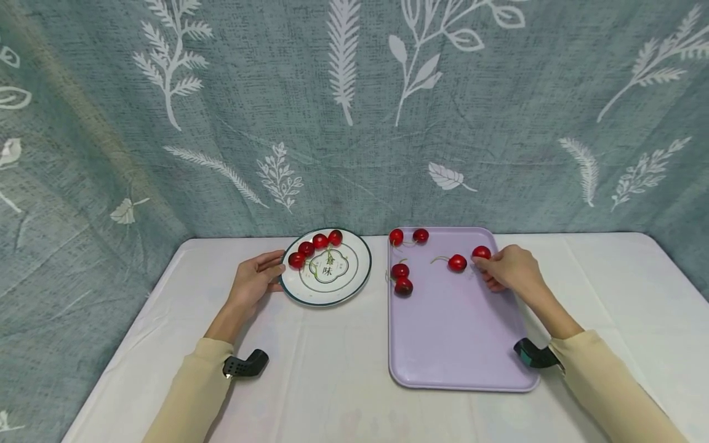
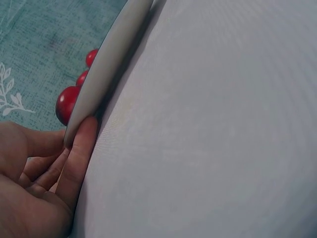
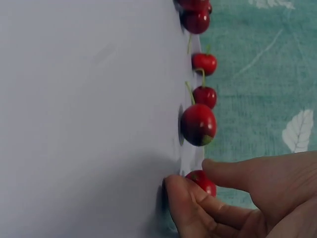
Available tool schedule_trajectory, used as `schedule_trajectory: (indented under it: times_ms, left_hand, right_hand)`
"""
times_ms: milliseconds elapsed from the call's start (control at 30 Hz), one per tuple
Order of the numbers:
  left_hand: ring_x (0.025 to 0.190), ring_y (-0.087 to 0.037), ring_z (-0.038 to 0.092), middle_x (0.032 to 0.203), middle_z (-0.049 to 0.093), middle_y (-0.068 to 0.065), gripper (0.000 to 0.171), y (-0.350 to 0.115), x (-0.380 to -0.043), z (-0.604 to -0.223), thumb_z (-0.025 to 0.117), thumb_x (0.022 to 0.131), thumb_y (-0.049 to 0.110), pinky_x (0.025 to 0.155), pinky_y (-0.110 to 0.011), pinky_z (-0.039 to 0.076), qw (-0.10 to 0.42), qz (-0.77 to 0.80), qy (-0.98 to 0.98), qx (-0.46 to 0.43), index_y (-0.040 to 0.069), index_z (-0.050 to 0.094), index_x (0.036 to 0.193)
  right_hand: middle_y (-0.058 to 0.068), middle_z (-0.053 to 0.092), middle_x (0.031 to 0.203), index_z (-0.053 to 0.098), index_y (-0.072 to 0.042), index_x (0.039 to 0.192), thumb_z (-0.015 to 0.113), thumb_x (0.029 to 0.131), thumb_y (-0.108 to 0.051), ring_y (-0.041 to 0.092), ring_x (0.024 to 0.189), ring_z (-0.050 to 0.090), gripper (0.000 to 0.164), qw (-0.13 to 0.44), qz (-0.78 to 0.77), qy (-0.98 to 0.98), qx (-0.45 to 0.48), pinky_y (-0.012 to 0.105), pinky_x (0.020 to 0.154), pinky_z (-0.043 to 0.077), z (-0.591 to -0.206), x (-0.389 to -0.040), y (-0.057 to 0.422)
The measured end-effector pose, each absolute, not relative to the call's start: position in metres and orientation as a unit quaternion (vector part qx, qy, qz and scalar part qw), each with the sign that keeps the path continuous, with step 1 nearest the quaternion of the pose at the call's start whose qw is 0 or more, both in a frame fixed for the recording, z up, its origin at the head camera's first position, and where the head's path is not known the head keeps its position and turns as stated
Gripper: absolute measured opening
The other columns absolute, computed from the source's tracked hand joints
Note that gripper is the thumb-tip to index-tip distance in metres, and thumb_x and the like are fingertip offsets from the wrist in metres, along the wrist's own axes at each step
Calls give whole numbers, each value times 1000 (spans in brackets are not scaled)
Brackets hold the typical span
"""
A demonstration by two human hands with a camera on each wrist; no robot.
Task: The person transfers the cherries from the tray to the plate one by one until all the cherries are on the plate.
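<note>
On the left of the table, my left hand grips the rim of a white plate with a dark edge, thumb above and fingers beneath. Several red cherries lie in a row along the plate's upper left side. My right hand is at the upper right of a purple tray, its thumb and fingers around a cherry. Just left of that hand lies a stemmed cherry. Two cherries are by the tray's far left corner, and two more, including a darker cherry, sit along its left side.
A white cloth covers the table. Behind it hangs a blue-green curtain with white leaf patterns. Black devices are strapped at both wrists. A strip of cloth separates plate and tray.
</note>
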State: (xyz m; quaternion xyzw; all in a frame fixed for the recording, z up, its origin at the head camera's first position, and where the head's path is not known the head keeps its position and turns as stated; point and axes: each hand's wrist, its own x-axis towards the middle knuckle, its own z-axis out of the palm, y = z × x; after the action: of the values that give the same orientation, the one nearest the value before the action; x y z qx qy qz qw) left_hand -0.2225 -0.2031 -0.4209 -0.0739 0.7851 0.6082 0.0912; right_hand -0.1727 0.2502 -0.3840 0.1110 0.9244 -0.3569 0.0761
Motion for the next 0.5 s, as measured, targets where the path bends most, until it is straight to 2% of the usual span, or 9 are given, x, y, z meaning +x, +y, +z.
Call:
schedule_trajectory:
  times_ms: [167, 267, 400, 500]
  left_hand:
    - [85, -3, 60, 141, 49, -21, 46, -204, -222, -421, 53, 100, 5, 67, -21, 59, 89, 608, 786, -73, 1, 44, 145]
    - [85, -4, 61, 140, 49, -21, 45, -204, -223, -423, 53, 100, 5, 67, -21, 59, 87, 608, 786, -73, 1, 45, 145]
    - [85, -5, 61, 139, 50, -19, 45, -203, -223, -424, 54, 100, 5, 68, -21, 59, 87, 606, 787, -75, 1, 46, 144]
    - [85, -6, 61, 139, 50, -19, 45, -203, -223, -423, 54, 100, 5, 67, -21, 59, 87, 606, 787, -74, 1, 46, 144]
  right_hand:
    - [0, 62, 51, 70, -4, 63, 69, 90, -37, 10, 48, 62, 43, 77, -316, 938, 121, 24, 52, 47, -383, -182, 249]
    - [-1, 62, 50, 70, -4, 63, 71, 89, -34, 10, 47, 62, 39, 78, -308, 941, 116, 24, 53, 47, -382, -187, 249]
    - [-2, 64, 54, 73, 0, 70, 68, 91, -27, 9, 48, 63, 34, 92, -330, 933, 109, 22, 55, 54, -381, -192, 252]
    - [-1, 67, 60, 73, 7, 82, 63, 94, -21, 7, 52, 63, 32, 121, -371, 915, 104, 23, 54, 57, -379, -193, 255]
